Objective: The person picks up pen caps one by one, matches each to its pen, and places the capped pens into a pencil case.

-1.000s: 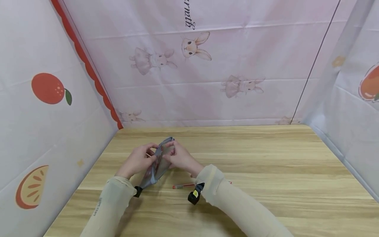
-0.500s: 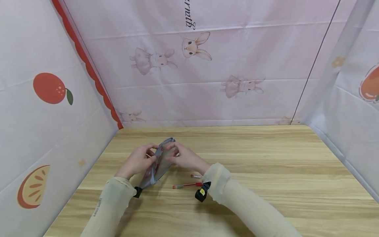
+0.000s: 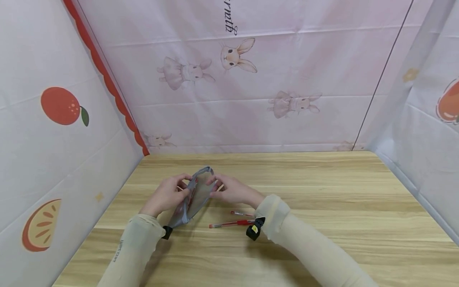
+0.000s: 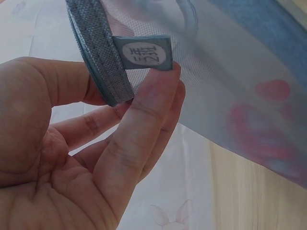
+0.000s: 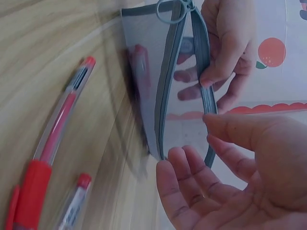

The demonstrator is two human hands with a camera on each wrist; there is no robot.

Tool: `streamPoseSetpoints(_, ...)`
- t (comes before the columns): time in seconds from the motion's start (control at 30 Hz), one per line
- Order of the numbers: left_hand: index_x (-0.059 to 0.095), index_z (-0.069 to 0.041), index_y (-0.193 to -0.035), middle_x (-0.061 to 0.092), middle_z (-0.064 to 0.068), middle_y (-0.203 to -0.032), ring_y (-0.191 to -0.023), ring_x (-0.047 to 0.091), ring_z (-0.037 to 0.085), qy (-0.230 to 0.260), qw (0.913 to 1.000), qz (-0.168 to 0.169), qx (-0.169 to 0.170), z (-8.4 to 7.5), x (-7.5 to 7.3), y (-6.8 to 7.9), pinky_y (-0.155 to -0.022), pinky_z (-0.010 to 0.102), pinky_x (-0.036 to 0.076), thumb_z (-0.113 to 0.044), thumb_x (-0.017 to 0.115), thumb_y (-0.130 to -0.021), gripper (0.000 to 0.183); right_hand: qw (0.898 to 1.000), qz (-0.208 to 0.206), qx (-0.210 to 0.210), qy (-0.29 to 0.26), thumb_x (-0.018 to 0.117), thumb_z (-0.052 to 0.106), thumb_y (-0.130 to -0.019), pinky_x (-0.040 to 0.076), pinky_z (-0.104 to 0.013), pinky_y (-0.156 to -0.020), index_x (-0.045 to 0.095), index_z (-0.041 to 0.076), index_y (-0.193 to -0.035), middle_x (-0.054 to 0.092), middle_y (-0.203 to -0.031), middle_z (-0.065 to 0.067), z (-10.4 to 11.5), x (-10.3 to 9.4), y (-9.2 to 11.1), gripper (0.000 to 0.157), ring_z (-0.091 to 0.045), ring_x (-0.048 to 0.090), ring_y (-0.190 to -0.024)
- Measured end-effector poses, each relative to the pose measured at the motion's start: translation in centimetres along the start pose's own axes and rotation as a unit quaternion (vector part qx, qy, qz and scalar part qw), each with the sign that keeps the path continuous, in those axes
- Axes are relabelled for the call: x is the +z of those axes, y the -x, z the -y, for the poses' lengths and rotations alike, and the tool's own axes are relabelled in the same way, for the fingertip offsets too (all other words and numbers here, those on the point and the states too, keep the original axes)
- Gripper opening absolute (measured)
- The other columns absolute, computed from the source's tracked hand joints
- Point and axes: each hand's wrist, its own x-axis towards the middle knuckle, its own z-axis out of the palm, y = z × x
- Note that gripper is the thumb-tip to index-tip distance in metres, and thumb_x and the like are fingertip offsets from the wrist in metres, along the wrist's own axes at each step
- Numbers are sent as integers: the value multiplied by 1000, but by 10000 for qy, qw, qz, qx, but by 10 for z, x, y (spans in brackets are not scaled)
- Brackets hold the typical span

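Observation:
My left hand [image 3: 165, 194] pinches the zipper edge of a grey mesh pencil pouch [image 3: 201, 194] and keeps it standing with its mouth apart. A small tag with printed characters [image 4: 144, 52] sits by the fingertips in the left wrist view. At the pouch's other side is my right hand [image 3: 234, 190], its fingers spread and loosely bent at the mouth; the right wrist view [image 5: 230, 177] shows nothing gripped. Inside the mesh a red pen [image 5: 140, 69] shows through. Two red gel pens lie on the table: a longer one [image 3: 227, 224] and one partly hidden by the right sleeve [image 3: 240, 213].
Both pens rest on the wood-grain table [image 3: 322, 191], in front of the right hand. Printed cloth walls [image 3: 287, 71] enclose the table at the back and both sides. A black wrist camera [image 3: 254, 229] sits below the right cuff.
My right hand has drawn back rightward from inside the pouch mouth, its fingers loosening. More of the two pens on the table now shows. The left hand and pouch have stayed put.

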Motion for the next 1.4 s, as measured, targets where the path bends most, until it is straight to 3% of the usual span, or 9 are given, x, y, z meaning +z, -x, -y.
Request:
streamPoseSetpoints(0.27,62,-9,-143,74,14,-110,-84,67,20,-17,10000,-21,44,1,1,0,-70,32,54,-9,63,-102,40,9990,378,9,250,65,13,-107,59,-35,-96,59,4,-142,69,-127,-19,-6,-14,10,37,-27,71,-110)
streamPoseSetpoints(0.53,63,-9,-143,74,14,-110,-83,67,20,34,10000,-36,60,1,2,0,-68,32,55,-9,63,-102,40,9965,587,0,596,64,13,-108,58,-42,-102,60,8,-141,67,-133,-23,-16,-26,19,34,-27,70,-113)
streamPoseSetpoints(1.1,62,-7,-143,74,15,-112,-83,67,20,6,9999,-11,153,4,5,-1,-68,32,56,-8,64,-102,42,9915,786,245,1004,68,6,-104,59,-43,-101,61,2,-139,67,-131,-27,-29,-45,45,37,-31,73,-111)
streamPoseSetpoints(1.4,62,-7,-143,74,16,-111,-80,67,20,76,9998,38,165,5,5,-2,-66,33,56,-8,64,-101,42,9852,828,298,1472,72,5,-100,60,-42,-99,65,5,-137,73,-122,-18,-35,-49,58,38,-25,74,-105)
